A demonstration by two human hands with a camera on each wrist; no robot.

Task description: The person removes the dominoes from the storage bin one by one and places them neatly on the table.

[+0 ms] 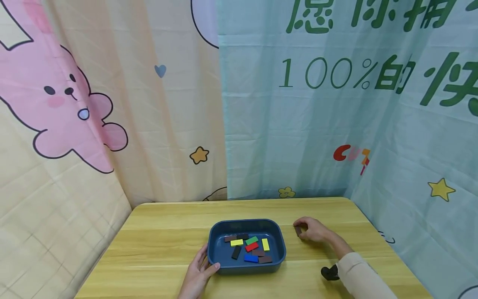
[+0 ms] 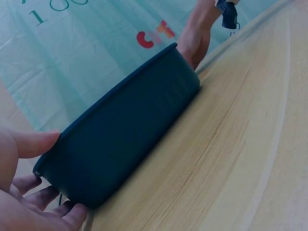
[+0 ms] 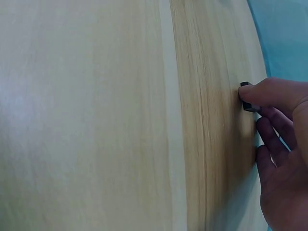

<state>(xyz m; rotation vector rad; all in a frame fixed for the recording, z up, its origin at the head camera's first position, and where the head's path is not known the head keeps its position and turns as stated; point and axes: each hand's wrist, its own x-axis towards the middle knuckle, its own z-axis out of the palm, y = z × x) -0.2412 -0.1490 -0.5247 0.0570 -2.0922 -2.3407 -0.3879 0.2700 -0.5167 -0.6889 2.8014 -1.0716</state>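
Observation:
A dark blue plastic basin (image 1: 246, 270) sits on the table with several small rectangular blocks lying flat inside. Among them are a green block (image 1: 252, 240), a red block (image 1: 252, 247), a blue block (image 1: 251, 258) and a yellow block (image 1: 265, 244); black and brown ones lie around these. My left hand (image 1: 198, 272) grips the basin's near-left corner, thumb at the rim and fingers against the outer wall, as the left wrist view shows. To the right of the basin, my right hand (image 1: 314, 230) pinches a dark brown block (image 1: 298, 230) between thumb and fingers, close over the tabletop.
The wood-grain table (image 1: 168, 232) has rounded far corners. Printed curtains (image 1: 284, 137) hang behind it and along both sides. A black device (image 1: 330, 273) shows beside the right sleeve (image 1: 360, 274).

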